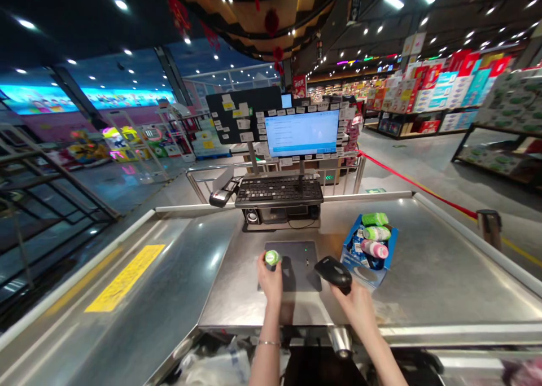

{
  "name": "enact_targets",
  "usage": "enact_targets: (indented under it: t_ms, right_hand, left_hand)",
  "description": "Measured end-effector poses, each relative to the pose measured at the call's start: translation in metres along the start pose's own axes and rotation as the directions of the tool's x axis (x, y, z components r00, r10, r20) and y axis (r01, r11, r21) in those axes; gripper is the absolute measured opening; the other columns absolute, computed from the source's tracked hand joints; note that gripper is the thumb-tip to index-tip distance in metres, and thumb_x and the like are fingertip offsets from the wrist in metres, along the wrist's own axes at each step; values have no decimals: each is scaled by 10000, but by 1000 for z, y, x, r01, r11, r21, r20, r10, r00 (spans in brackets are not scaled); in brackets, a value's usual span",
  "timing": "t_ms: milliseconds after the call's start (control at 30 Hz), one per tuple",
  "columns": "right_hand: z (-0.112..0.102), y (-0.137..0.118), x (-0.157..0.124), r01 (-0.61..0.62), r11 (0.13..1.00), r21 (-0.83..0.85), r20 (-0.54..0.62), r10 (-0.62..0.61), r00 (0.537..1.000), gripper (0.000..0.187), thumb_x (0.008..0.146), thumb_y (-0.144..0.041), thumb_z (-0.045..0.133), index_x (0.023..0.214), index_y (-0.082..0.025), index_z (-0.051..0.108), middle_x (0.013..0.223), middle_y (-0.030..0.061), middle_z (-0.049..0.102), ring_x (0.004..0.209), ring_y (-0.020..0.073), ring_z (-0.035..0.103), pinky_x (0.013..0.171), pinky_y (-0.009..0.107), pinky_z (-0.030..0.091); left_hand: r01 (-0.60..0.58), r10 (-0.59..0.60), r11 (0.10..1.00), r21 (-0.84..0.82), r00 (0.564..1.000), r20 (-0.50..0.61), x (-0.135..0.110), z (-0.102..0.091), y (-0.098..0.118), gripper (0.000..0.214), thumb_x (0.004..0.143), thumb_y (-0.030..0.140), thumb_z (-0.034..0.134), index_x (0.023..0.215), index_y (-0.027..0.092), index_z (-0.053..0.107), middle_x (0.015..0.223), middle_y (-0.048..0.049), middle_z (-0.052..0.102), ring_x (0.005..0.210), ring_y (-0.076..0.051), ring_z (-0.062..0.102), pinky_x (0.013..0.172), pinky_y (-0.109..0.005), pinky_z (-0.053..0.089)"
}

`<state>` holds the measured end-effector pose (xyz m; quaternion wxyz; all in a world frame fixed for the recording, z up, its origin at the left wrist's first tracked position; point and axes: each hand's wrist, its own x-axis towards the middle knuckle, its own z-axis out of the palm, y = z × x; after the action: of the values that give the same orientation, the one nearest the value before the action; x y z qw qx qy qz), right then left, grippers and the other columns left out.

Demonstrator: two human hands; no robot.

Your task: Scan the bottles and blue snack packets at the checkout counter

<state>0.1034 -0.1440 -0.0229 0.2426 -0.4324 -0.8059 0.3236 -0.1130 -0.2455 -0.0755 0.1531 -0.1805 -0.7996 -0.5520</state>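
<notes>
Presently held: one green-capped bottle (272,257), left hand (270,276), fingers curled round it; one black scanner (334,272), right hand (353,302), gripped. Progress: one bottle in hand, three in the blue box (359,270) just beyond the right hand; which are finished, cannot tell. Ahead of both hands: keyboard (279,191), monitor (302,131). Between left hand and box: the scanner.

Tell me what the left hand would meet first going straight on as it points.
Likely the black keyboard ahead, reached first by the green-topped container in the left hand; height is unclear, so it might pass underneath.
</notes>
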Motion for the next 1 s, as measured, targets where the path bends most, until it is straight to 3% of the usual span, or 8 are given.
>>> enact_targets:
  t_ms: [133, 267, 433, 567, 667, 733, 833, 1000]
  right_hand:
    - [11, -2, 6, 0, 994, 110, 19, -2, 1000, 370, 743, -510, 467, 797, -188, 641, 676, 82, 698, 673, 274, 667, 582, 315, 477]
    - [20, -3, 11, -40, 991, 129, 25, 38, 999, 387, 712, -531, 475, 785, -190, 643, 666, 90, 700, 701, 298, 673, 595, 332, 485]
    - [27, 1, 13, -59, 984, 168, 55, 51, 997, 386, 708, -523, 494, 790, -179, 648, 695, 100, 711, 714, 303, 675, 622, 342, 490]
    - [27, 1, 13, -84, 969, 232, 30, 79, 996, 370, 694, -498, 546, 792, -164, 668, 712, 104, 719, 712, 296, 677, 617, 329, 490]
    - [21, 0, 13, -91, 945, 315, -37, 108, 993, 374, 669, -483, 591, 801, -147, 687, 734, 109, 726, 730, 294, 675, 628, 328, 495]
    - [12, 2, 14, -77, 915, 396, -109, 130, 986, 377, 651, -472, 614, 800, -136, 695, 739, 103, 728, 731, 285, 669, 643, 331, 499]
    - [-13, 8, 17, -64, 873, 484, -232, 198, 952, 384, 616, -462, 646, 776, -117, 699, 687, 86, 719, 686, 264, 654, 640, 325, 502]
    - [-61, 28, 21, -90, 837, 540, -377, 336, 863, 439, 593, -478, 682, 810, -96, 704, 702, 101, 721, 682, 252, 648, 628, 307, 502]
  left_hand:
    - [-20, 20, 975, 223, 1000, 3, 28, -19, -39, 400, 704, 211, 560, 1104, 187, 541, 1075, -109, 595, 1075, -280, 528, 955, -457, 395]
    - [32, -35, 965, 259, 999, 11, 48, -25, -69, 393, 730, 264, 560, 1113, 180, 529, 1079, -115, 597, 1044, -280, 547, 940, -454, 403]
    - [25, -33, 947, 320, 999, 22, 64, -26, -74, 441, 754, 251, 540, 1182, 161, 484, 1120, -138, 575, 1084, -287, 526, 941, -452, 407]
    - [-119, 135, 923, 367, 991, -18, 50, -20, -45, 452, 777, 245, 539, 1210, 133, 475, 1232, -169, 503, 1219, -309, 420, 1020, -489, 337]
    - [-324, 314, 927, 186, 946, 85, 17, -2, -10, 324, 843, 227, 481, 1161, 171, 513, 1190, -129, 551, 1187, -252, 466, 1019, -450, 362]
    - [-439, 430, 899, 4, 882, 194, -10, 17, 16, 228, 863, 200, 461, 1067, 201, 562, 1091, -90, 611, 1100, -217, 535, 969, -417, 415]
    - [-502, 544, 839, -210, 778, 316, -48, 51, 59, 188, 857, 167, 471, 993, 206, 594, 1025, -67, 643, 1019, -188, 576, 900, -375, 469]
    - [-514, 607, 789, -336, 575, 548, -82, 105, 128, 383, 841, 120, 453, 1202, 228, 521, 1199, -70, 593, 1139, -192, 519, 969, -392, 439]
